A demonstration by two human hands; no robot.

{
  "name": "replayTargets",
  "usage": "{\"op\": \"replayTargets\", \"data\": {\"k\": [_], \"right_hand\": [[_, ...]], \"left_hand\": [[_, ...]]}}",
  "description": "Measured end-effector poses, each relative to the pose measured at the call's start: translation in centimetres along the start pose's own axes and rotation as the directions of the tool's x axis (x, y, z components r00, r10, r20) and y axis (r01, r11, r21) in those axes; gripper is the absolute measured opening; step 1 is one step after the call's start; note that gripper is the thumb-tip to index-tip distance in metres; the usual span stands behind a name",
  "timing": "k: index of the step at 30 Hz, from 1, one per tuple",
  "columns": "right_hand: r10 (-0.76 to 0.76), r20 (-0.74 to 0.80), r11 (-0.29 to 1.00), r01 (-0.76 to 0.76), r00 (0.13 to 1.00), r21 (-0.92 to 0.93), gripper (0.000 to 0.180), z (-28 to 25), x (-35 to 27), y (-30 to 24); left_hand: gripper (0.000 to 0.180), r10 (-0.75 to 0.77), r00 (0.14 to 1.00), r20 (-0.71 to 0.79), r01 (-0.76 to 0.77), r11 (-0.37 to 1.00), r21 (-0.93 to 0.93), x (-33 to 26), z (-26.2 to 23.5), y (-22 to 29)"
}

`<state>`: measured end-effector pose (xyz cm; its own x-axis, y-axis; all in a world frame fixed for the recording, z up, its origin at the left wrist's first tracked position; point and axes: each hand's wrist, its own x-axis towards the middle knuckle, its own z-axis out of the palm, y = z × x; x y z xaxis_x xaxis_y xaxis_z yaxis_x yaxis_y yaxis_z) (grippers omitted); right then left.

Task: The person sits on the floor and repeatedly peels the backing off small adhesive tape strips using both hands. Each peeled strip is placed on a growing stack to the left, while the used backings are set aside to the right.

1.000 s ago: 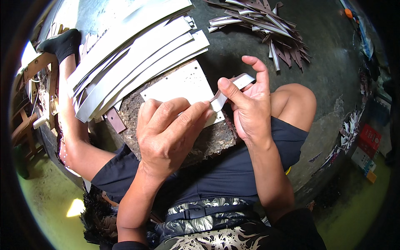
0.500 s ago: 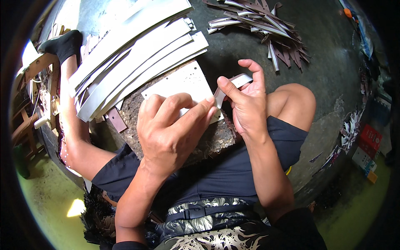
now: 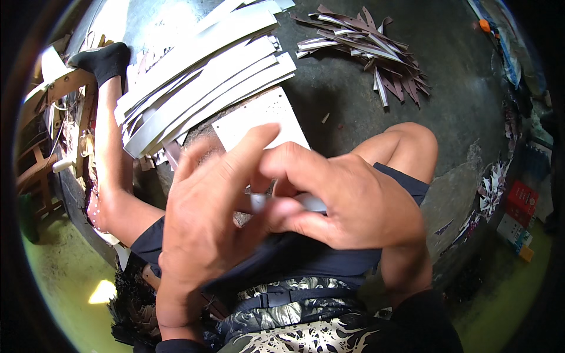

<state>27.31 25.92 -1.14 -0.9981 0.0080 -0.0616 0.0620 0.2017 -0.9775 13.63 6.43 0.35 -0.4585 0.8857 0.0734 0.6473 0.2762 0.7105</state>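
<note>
Head view: both hands meet over the lap, the left hand (image 3: pixel 206 217) and right hand (image 3: pixel 353 206) pinching a short pale grey strip (image 3: pixel 306 203). Beyond it, a stack of long white strips (image 3: pixel 200 88) lies untouched, dark offcuts (image 3: pixel 371 50) farther right, suggesting much left.

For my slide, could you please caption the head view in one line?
Both hands, left hand and right hand, pinch a small pale strip above a white sheet, beside stacked pale strips.
</note>
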Motion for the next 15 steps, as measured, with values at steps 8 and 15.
{"op": "replayTargets", "data": {"k": [8, 15], "right_hand": [[0.302, -0.216, 0.952, -0.305, 0.928, 0.019, 0.013, -0.4, 1.0, 3.1], [0.343, -0.342, 0.937, -0.345, 0.875, 0.057, 0.008, 0.1, 1.0, 3.4]], "left_hand": [[0.028, -0.344, 0.937, -0.059, 0.348, 0.911, 0.223, -2.7, 0.7, -2.0], [0.038, 0.073, 0.985, -0.155, -0.017, 0.943, 0.333, -0.2, 3.9, -0.3]]}}
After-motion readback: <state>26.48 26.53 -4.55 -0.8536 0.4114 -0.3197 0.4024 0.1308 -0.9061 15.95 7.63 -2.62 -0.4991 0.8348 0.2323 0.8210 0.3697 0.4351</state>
